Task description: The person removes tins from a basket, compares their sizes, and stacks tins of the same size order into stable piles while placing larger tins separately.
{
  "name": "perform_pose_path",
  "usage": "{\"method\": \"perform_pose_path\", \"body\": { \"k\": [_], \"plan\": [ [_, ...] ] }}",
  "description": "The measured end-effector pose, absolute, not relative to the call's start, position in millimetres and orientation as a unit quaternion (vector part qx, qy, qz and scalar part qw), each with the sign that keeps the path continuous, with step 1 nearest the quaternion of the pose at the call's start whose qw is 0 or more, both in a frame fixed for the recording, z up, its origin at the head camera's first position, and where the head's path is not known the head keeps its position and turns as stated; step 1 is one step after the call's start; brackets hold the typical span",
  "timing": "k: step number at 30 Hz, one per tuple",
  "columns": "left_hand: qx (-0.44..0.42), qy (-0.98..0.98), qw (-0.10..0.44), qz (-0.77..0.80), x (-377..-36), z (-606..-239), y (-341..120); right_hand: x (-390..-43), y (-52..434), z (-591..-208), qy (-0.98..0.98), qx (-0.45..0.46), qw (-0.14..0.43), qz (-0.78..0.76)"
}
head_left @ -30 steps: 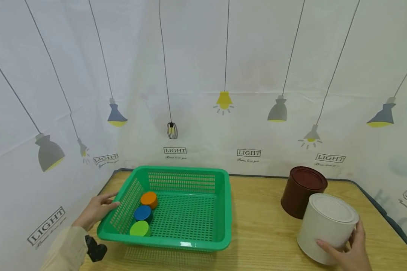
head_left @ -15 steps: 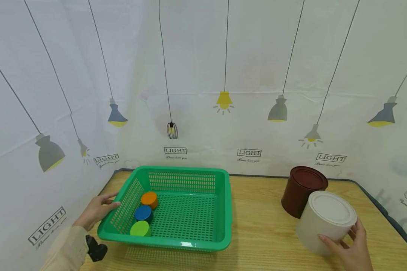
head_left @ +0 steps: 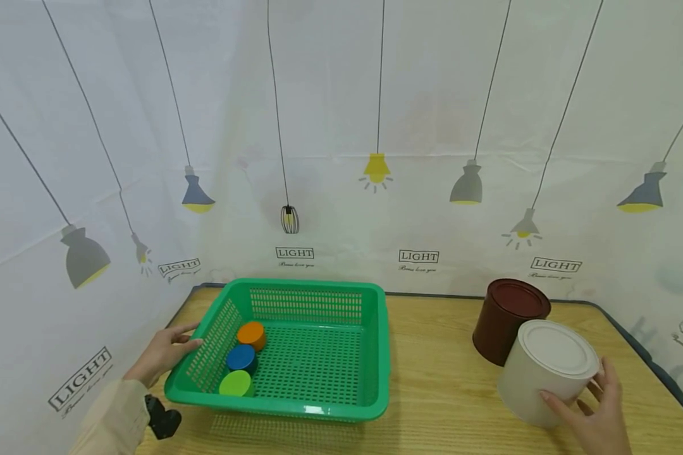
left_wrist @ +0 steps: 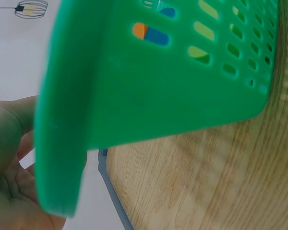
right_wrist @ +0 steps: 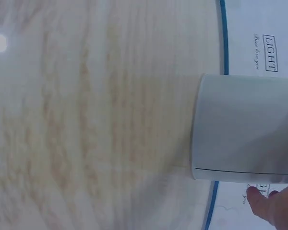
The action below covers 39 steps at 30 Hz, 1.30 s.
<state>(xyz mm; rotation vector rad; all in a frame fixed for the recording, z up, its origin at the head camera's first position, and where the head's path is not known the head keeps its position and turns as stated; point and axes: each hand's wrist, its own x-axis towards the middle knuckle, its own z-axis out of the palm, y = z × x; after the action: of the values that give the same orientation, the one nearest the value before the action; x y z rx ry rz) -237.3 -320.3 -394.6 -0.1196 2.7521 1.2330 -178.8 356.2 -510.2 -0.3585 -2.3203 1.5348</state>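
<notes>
My left hand (head_left: 162, 354) grips the left rim of a green plastic basket (head_left: 382, 354), and in the left wrist view part of the hand is hidden behind that rim. Inside the basket, along its left side, lie an orange round block (head_left: 252, 335), a blue one (head_left: 241, 358) and a lime-green one (head_left: 236, 383). My right hand (head_left: 600, 411) is spread at the right side of a white lidded can (head_left: 546, 373). The right wrist view shows its fingertips (right_wrist: 258, 203) slightly apart from the can's wall. The can stands upright on the table.
Just behind the white can stands a dark red-brown can (head_left: 501, 328), partly covered by it. A wooden table (head_left: 432, 379) carries everything. White sheets (head_left: 330, 126) printed with lamps enclose its back and sides.
The white can has shifted slightly back and come upright beside the dark can. Afterwards my right hand has moved a little rightward, its fingers loosening from the can. The left hand stays put.
</notes>
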Motion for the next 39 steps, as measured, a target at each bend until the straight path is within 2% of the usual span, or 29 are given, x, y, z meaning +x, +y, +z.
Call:
{"method": "perform_pose_path", "body": {
  "k": [6, 10, 13, 19, 22, 30, 39],
  "plan": [
    [-0.031, 0.912, 0.060, 0.404, -238.1, -395.5, -320.9, -178.8, 380.9, -498.7, -0.840, -0.137, 0.191, 0.489],
    [-0.042, 0.910, 0.060, 0.408, -238.7, -395.9, -322.6, -179.8, 395.8, -481.6, -0.868, -0.097, 0.239, 0.425],
    [-0.043, 0.911, 0.057, 0.406, -239.6, -396.5, -323.0, -174.8, 391.5, -455.2, -0.883, -0.061, 0.264, 0.383],
    [-0.044, 0.910, 0.058, 0.407, -239.8, -396.9, -323.0, -157.5, 334.9, -380.5, -0.886, 0.012, 0.266, 0.380],
    [-0.049, 0.908, 0.062, 0.412, -239.6, -396.7, -322.7, -156.6, 310.1, -360.1, -0.883, 0.053, 0.265, 0.384],
    [-0.047, 0.909, 0.062, 0.410, -237.9, -399.3, -320.7, -174.0, 256.7, -339.9, -0.862, 0.167, 0.221, 0.424],
    [-0.043, 0.911, 0.059, 0.406, -239.9, -398.4, -322.9, -210.0, 188.4, -329.1, -0.833, 0.269, 0.194, 0.443]
  ]
}}
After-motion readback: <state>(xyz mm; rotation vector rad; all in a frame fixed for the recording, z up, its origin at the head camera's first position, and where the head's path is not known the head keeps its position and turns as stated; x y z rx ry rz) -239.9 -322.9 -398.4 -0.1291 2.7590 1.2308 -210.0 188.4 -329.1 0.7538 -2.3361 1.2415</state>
